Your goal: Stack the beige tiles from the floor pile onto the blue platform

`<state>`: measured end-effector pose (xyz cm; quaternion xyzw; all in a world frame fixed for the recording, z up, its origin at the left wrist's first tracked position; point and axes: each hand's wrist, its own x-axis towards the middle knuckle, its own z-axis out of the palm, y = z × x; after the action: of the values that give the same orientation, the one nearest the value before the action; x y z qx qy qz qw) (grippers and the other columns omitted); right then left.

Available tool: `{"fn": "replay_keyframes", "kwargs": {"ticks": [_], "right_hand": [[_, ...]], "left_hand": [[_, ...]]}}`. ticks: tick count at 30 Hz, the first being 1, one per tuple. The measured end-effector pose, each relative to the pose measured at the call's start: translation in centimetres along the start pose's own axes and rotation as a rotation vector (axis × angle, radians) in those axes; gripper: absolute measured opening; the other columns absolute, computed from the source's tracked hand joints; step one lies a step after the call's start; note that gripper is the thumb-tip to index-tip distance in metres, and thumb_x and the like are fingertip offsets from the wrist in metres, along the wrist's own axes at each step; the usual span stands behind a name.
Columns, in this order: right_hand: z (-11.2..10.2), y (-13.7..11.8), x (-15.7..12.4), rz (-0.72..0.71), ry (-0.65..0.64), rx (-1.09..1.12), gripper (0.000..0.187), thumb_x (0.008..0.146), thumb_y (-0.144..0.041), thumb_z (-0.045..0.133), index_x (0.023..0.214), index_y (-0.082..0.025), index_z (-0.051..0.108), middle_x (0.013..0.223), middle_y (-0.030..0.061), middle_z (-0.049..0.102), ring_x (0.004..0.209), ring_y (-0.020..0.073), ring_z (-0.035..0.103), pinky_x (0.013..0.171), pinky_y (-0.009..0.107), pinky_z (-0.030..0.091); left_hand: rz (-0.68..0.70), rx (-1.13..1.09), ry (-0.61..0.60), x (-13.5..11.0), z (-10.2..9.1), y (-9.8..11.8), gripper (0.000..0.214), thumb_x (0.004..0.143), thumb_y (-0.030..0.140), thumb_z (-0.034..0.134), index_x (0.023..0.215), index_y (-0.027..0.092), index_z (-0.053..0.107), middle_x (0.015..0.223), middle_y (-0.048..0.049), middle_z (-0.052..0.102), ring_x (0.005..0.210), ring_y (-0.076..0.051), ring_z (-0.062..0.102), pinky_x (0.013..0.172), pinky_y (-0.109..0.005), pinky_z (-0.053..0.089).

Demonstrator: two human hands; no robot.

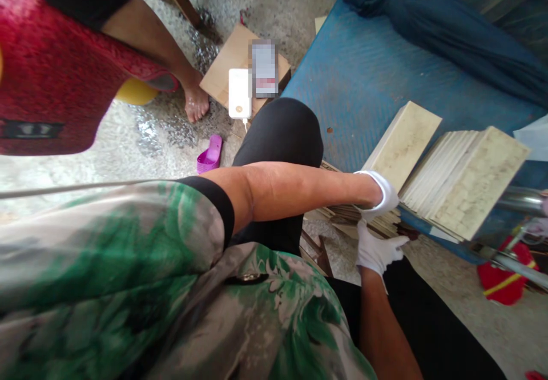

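Green and white sleeve cloth (128, 288) fills the bottom of my view, closest to me. Past it, both of my arms reach out to a low pile of thin wood sheets (363, 220) that lies at the edge of a blue mat (355, 77), just under the knee.

My left hand (381, 194) wears a white glove and lies on top of the pile, fingers curled down over it; I cannot tell if it grips a sheet or only presses. My right hand (377, 249), also in a white glove, sits just below the pile with its fingers bent up against the pile's edge, touching it. I cannot tell if it has a firm hold.

Just past my hands, two pale stacks of sheets (449, 174) rest on the blue mat, leaning like books. They look neat and sorted, so I think part of the work is done. The low pile under my hands looks loose and messy, so I think that part is left.

Farther out, a dark blue cloth (449, 20) lies bunched on the mat. A red thing with a yellow stripe (505, 277) sits on the floor to the right. To the left a white power bank (239, 93) lies on a cardboard box (226, 66), a purple sandal (209, 155) lies on the floor, and another person's bare foot (196, 101) stands near it.
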<state>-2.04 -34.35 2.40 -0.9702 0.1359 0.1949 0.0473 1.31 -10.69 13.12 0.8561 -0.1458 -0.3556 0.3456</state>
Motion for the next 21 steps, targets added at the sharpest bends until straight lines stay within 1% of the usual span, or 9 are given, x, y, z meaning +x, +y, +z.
{"fn": "replay_keyframes", "kwargs": {"ticks": [4,8,11,16,19,21], "right_hand": [[1.3,0.2,0.8,0.002,0.010,-0.009,0.138,0.057,-0.076,0.073,0.155,-0.006,0.006,0.145,0.0346,0.026,0.133,0.0467,0.036,0.105,0.059,0.040],[2.1,0.4,1.0,-0.032,0.044,-0.005,0.139,0.058,-0.076,0.073,0.154,-0.001,0.007,0.144,0.0353,0.029,0.134,0.0474,0.036,0.108,0.057,0.037],[2.1,0.4,1.0,-0.064,0.041,-0.027,0.138,0.058,-0.075,0.073,0.154,0.000,0.006,0.143,0.0354,0.031,0.134,0.0481,0.036,0.108,0.058,0.037],[2.2,0.1,1.0,-0.050,0.050,-0.028,0.138,0.059,-0.075,0.072,0.153,0.001,0.007,0.141,0.0367,0.032,0.133,0.0479,0.039,0.107,0.060,0.038],[2.3,-0.1,1.1,-0.054,0.047,0.006,0.144,0.056,-0.076,0.074,0.153,0.005,0.005,0.144,0.0369,0.029,0.135,0.0471,0.036,0.111,0.058,0.035],[2.1,-0.1,1.1,-0.042,0.014,0.036,0.150,0.053,-0.076,0.077,0.153,0.006,0.002,0.148,0.0368,0.025,0.138,0.0473,0.033,0.113,0.056,0.033]], "left_hand": [[-0.004,-0.012,0.003,-0.3,-0.1,-0.1,0.026,0.086,0.014,0.065,0.106,0.001,0.075,0.101,-0.0203,0.073,0.101,-0.028,0.068,0.094,-0.034,0.049],[-0.024,-0.050,0.012,-0.1,0.1,-0.3,0.023,0.077,0.007,0.071,0.099,0.005,0.077,0.099,-0.0184,0.074,0.099,-0.028,0.069,0.094,-0.034,0.051],[-0.025,-0.053,-0.006,0.0,0.2,-0.2,0.025,0.075,0.005,0.073,0.100,0.005,0.077,0.101,-0.0188,0.074,0.100,-0.028,0.069,0.094,-0.033,0.050],[-0.003,-0.024,-0.049,0.0,0.1,-0.1,0.027,0.083,0.010,0.067,0.107,-0.001,0.074,0.102,-0.0222,0.073,0.101,-0.029,0.068,0.096,-0.034,0.049],[-0.001,-0.022,-0.042,0.1,0.1,-0.2,0.026,0.081,0.009,0.068,0.104,-0.002,0.075,0.101,-0.0227,0.073,0.099,-0.029,0.068,0.094,-0.035,0.049],[-0.005,-0.038,-0.026,0.3,0.3,-0.3,0.025,0.079,0.011,0.071,0.101,-0.001,0.076,0.097,-0.0218,0.073,0.095,-0.029,0.068,0.091,-0.034,0.050]]}}
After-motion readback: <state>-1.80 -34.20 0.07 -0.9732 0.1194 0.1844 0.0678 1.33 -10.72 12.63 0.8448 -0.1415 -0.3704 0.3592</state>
